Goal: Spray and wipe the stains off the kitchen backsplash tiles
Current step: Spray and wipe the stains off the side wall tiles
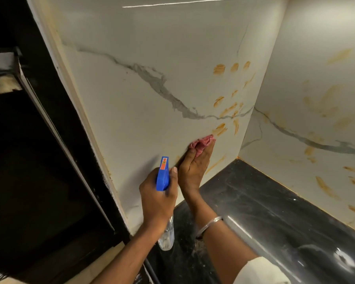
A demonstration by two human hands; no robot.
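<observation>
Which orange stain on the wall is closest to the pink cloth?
The double smear just above the pink cloth, almost touching it; all others lie higher or farther away.

Spray bottle [162, 178] neck hidden (inside grip); cloth [202, 142] partly covered

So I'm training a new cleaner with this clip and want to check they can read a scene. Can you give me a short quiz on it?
1. True or false: the left hand holds the spray bottle.
2. The right hand presses the pink cloth against: A) a window, B) the backsplash tile, C) a cupboard door.
3. Fill in: most orange stains on that tile lie ___ the cloth.
Key: 1 true; 2 B; 3 above.
</observation>
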